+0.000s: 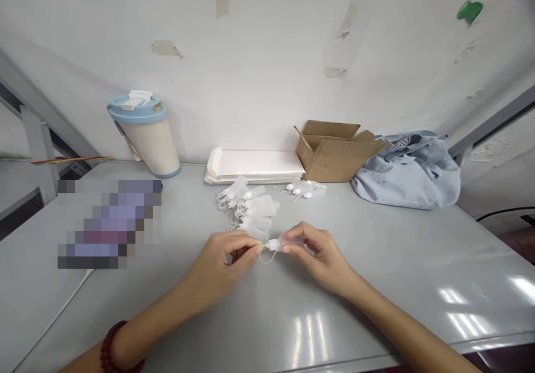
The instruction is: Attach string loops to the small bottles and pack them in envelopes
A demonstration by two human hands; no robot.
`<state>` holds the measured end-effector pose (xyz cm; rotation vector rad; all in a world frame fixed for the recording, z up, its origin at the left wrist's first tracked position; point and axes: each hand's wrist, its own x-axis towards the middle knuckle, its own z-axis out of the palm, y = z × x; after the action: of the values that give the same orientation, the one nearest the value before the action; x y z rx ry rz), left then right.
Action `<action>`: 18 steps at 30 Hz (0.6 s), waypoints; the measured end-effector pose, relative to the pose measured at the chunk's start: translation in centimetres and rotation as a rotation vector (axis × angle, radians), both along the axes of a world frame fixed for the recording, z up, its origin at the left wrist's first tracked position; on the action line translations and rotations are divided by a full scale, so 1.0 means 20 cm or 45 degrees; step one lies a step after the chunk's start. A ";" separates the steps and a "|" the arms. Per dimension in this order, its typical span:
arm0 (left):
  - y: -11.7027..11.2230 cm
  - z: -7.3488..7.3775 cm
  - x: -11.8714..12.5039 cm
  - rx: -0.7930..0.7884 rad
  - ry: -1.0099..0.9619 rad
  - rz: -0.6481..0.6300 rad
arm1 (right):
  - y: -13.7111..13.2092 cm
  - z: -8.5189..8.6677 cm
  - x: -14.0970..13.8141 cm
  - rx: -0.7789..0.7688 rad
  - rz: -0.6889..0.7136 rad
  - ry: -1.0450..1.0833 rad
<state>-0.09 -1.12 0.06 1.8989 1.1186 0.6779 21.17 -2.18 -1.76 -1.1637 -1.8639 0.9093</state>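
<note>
Between my two hands lies a small translucent dropper bottle [273, 245] on its side, its pointed tip facing left. My right hand [320, 256] grips the bottle's body between thumb and fingers. With thumb and forefinger, my left hand [228, 261] pinches at the end of the tip; the fingertips hide what exactly is between them. A thin white strap [267, 261] loops down from the bottle's neck toward the left fingertips. Just beyond my hands is a pile of similar dropper bottles [254, 208]. A smaller group of bottles [307, 189] lies farther right.
White flat boxes [254, 164] are stacked against the wall. Beside them stand an open cardboard box [343, 153] and a bunched grey-blue cloth [409, 172]. A cream tumbler [150, 139] with a blue lid is at the back left. A blurred-out device [112, 222] with a white cable lies left.
</note>
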 end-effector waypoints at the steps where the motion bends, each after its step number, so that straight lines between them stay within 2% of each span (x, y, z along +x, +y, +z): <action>1: 0.01 0.00 0.00 -0.003 -0.009 -0.003 | 0.00 0.01 0.00 0.014 -0.019 0.001; 6: 0.01 0.01 -0.02 0.017 -0.045 0.056 | 0.02 0.03 0.03 0.061 -0.104 0.015; 18: -0.01 0.00 0.00 0.015 -0.056 0.041 | 0.02 0.02 0.01 0.062 -0.034 0.025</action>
<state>-0.07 -1.22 0.05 1.8702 1.1220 0.7422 21.39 -1.81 -1.37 -1.1437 -1.8409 0.8528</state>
